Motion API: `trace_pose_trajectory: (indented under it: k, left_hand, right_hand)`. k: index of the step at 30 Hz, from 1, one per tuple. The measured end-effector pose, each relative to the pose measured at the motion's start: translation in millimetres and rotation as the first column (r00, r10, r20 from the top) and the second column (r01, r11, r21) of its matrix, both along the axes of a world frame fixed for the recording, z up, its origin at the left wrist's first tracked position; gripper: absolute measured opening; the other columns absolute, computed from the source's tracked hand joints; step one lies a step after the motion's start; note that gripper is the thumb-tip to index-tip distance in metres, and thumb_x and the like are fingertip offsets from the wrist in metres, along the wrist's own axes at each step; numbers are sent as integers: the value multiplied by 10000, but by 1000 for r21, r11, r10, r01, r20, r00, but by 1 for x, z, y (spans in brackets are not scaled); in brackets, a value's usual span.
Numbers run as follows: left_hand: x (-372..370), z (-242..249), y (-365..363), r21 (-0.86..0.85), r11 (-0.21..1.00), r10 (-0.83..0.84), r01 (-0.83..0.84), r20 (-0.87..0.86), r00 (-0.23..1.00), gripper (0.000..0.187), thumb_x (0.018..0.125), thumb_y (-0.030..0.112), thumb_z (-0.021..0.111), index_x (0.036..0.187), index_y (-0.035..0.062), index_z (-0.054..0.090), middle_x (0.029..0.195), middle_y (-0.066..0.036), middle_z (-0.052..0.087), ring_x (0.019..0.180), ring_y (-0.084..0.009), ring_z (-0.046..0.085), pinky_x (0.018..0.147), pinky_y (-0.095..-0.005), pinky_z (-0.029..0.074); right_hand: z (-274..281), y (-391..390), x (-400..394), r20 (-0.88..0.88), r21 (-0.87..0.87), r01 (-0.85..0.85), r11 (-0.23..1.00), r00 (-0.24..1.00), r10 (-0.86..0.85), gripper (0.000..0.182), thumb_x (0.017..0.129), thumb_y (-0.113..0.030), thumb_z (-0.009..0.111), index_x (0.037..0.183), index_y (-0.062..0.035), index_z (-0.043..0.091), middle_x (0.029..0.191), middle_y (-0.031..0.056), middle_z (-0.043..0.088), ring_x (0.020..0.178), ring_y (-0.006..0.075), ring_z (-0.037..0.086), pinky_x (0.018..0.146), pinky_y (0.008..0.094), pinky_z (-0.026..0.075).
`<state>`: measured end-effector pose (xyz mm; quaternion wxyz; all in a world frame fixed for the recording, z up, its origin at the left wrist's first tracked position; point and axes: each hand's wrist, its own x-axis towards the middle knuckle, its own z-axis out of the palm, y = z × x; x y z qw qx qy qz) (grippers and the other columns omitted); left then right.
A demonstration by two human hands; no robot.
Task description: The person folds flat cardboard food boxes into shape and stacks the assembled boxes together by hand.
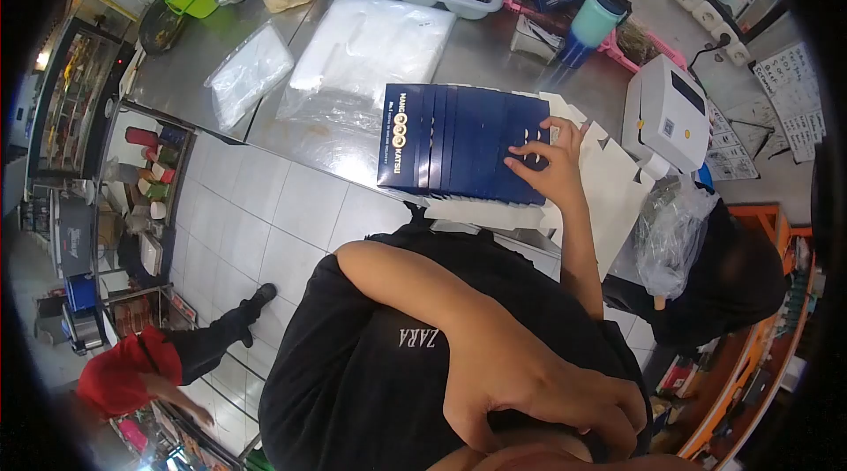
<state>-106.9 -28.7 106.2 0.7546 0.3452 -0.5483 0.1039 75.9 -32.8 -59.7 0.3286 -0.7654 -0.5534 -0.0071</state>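
Hand on a fan of blue boxes

Head view: the right hand (551, 162) rests spread, fingertips on the right end of the flat blue boxes (463, 143), gripping nothing. The boxes fan leftward from it along the counter (494, 52), the printer (666, 109) to their right. The left hand (538, 387) lies loosely curled at the black shirt (353, 365), far from the boxes.

"ZARA" stands on the black shirt (415, 339); "KATSU" reads on the blue flat boxes (463, 143).
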Motion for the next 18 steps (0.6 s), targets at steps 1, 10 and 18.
trace_pose_trajectory:
  k: [1, 10, 18]
  left_hand:
    - [-2, 0, 0, 2, 1000, 2, -2, 1, 1000, 754, 628, 237, 674, 1237, -87, 369, 1163, -205, 392, 1165, -366, 354, 984, -404, 283]
    - [-12, 0, 5, 16, 999, 27, -27, 14, 1000, 725, 625, 231, 665, 1220, -78, 390, 1150, -202, 408, 1142, -364, 384, 961, -405, 307]
    - [-15, 0, 5, -21, 1000, 6, -5, 30, 1000, 740, 618, 247, 657, 1224, -83, 388, 1153, -195, 420, 1142, -353, 394, 961, -403, 318]
  right_hand:
    - [1, 2, -2, 7, 2, 11, 1000, 1000, -11, 167, 612, -287, 809, 734, -205, 731, 1107, 87, 440, 1155, 308, 382, 1086, 601, 29]
    - [8, 14, -9, -34, -89, 65, 994, 997, -68, 152, 608, -280, 805, 701, -200, 715, 1117, 54, 449, 1174, 294, 365, 1096, 596, 13]
    - [9, 15, -14, 32, -131, 11, 991, 999, -7, 127, 654, -271, 772, 774, -233, 752, 1135, 54, 462, 1183, 305, 366, 1103, 587, 11]
